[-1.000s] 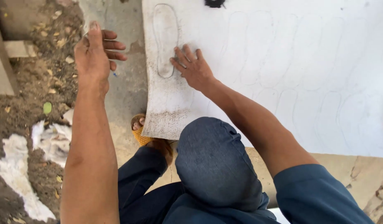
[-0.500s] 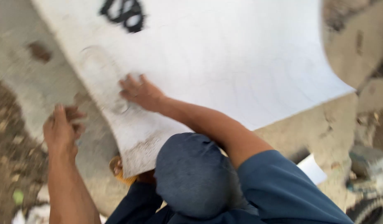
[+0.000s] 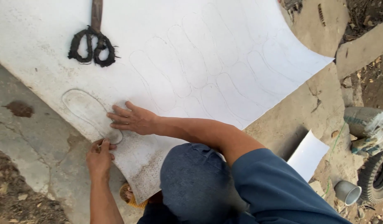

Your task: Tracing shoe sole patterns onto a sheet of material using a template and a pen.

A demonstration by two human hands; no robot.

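A large white sheet [image 3: 224, 37] lies on the concrete, covered with several faint sole outlines. Near its left edge sits a grey sole-shaped template [image 3: 81, 108]. My right hand [image 3: 131, 120] lies flat on the sheet with fingers spread, its fingertips at the heel end of the template. My left hand [image 3: 99, 157] is just below that heel at the sheet's edge, its fingers pinched on a small pen [image 3: 101, 144] whose tip touches the outline. Scissors with black wrapped handles [image 3: 92, 49] rest on the sheet at the upper left.
My bent knee in blue trousers [image 3: 195, 182] and a sandalled foot [image 3: 129, 196] are at the sheet's near edge. A small white offcut [image 3: 308, 155], a metal cup [image 3: 347, 192], a tyre [image 3: 380, 176] and a wrapped roll [image 3: 365, 124] lie at right. Dirt [image 3: 13, 199] lies at lower left.
My left hand came down from over the dirt to the template's heel at the sheet's edge. My right hand stayed pressed on the sheet. The view swung, bringing the scissors into sight.
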